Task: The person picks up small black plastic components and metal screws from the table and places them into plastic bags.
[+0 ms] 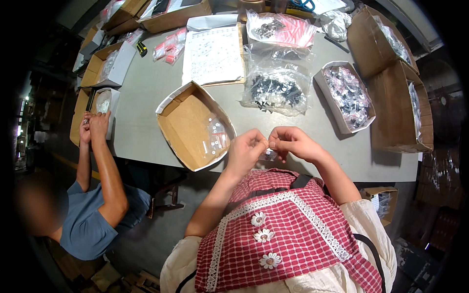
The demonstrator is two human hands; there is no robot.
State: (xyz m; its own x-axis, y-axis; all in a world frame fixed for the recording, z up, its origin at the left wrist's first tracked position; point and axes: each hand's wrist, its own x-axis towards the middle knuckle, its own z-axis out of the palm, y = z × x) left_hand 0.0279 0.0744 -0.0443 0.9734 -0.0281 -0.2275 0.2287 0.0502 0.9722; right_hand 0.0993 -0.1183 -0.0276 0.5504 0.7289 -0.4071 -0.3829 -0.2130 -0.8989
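Both my hands meet at the table's near edge, fingertips pinched together on a small clear plastic bag [268, 155]. My left hand [248, 150] grips one side of its top. On the other side, my right hand [295, 143] pinches it with thumb and forefinger. Something small and white shows inside the bag, partly hidden by my fingers. Just left of my left hand stands an open cardboard box [183, 128] with white outer walls. In its right part lie a few small clear bags [216, 136] holding small white pieces.
Beyond my hands lies a large clear bag of black parts [277, 93], with a bag of metal parts [273, 28] behind. A white box of filled bags [348, 97] stands right, beside brown cartons [398, 110]. Printed sheets [213, 53] lie at the back. A co-worker [100, 210] handles boxes at left.
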